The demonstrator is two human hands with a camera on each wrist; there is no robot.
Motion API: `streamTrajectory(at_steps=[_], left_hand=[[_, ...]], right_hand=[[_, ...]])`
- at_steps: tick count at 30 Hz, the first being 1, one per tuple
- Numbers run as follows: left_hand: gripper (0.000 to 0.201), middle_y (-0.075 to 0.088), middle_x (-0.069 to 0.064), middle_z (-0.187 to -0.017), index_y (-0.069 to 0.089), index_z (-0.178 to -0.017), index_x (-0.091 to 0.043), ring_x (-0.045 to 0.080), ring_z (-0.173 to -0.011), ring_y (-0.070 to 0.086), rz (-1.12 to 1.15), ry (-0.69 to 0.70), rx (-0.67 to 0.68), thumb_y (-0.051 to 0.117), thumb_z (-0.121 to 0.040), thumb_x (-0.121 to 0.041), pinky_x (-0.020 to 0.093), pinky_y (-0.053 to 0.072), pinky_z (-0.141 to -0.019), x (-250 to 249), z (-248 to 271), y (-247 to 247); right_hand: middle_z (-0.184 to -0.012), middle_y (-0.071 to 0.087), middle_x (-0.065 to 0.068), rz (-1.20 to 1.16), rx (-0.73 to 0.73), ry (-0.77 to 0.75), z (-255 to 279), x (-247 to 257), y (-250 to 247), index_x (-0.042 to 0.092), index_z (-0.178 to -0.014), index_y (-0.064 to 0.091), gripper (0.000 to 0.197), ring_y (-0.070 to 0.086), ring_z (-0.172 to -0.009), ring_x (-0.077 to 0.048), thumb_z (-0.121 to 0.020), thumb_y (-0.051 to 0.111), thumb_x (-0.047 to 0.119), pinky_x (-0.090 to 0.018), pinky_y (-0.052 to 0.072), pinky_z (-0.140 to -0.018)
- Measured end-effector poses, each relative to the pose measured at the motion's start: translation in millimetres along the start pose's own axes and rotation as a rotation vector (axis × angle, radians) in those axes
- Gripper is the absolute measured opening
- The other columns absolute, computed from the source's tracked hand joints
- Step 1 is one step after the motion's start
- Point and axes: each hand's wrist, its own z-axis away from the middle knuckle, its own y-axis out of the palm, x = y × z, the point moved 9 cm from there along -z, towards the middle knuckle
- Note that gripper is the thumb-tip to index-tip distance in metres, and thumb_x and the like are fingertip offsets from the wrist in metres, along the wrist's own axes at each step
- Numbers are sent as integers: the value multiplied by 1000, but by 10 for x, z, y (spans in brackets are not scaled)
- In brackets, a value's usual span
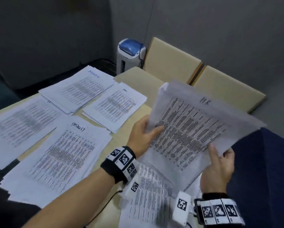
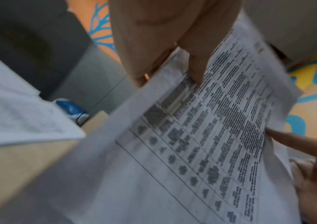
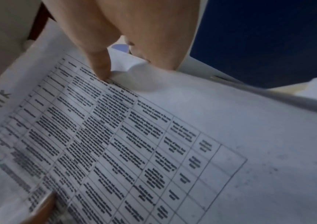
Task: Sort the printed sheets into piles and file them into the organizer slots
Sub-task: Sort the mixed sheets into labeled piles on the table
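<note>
From the head view, you are holding a sheaf of printed sheets point(image 1: 192, 129) marked "HK" up off the counter point(image 1: 126, 129), tilted toward you. Your left hand point(image 1: 142, 135) is pinching its left edge, thumb lying on the printed face and fingers hidden behind. Your right hand point(image 1: 220, 165) is pinching the lower right edge, one finger lying on top. Four piles are lying on the counter: the ADMIN pile point(image 1: 78, 89) farthest, a smaller pile point(image 1: 116, 106) just right of it, a TASKLIST pile point(image 1: 62, 158) near you, and a fourth pile point(image 1: 17, 127) at far left. More loose sheets point(image 1: 147, 199) are lying under your wrists. A white shredder with a blue top point(image 1: 130, 53) is standing on the floor beyond the counter.

From the left wrist view, your left grip is closing on the sheaf's edge, thumb point(image 2: 196, 66) on top; the picture is blurred, so the under-fingers are probably, not certainly, flat behind the paper.

From the right wrist view, a fingertip point(image 3: 102, 71) is pressing the "HK" sheet's table, with a curled corner point(image 3: 127, 63) beside it.
</note>
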Motion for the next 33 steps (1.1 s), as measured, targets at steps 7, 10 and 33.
streamTrajectory(at_steps=[7,10,33], left_hand=[[32,59,-4,-102,49,-110,-14,11,-83,60,-241,-299,77,69,-89,-27,28,53,-78,989,236,-229],[55,49,-1,-137,46,-133,-15,11,-117,52,-342,-414,182,65,-90,-43,29,39,-106,1265,328,-404],[41,58,21,-126,48,-128,-3,36,-109,59,-1139,-745,-61,53,-96,-28,43,50,-94,1803,-1542,-2990]], right_hand=[[-125,61,-18,425,42,165,195,-662,-26,-1,-126,53,61,58,-114,-33,-87,70,42,-42,45,-101],[-132,56,-2,372,0,121,78,-504,134,6,-139,48,65,53,-123,-22,-89,68,42,-45,39,-111],[-113,61,-13,1068,-59,534,607,-1733,-359,11,-108,59,44,57,-98,-26,-77,82,31,-39,44,-93]])
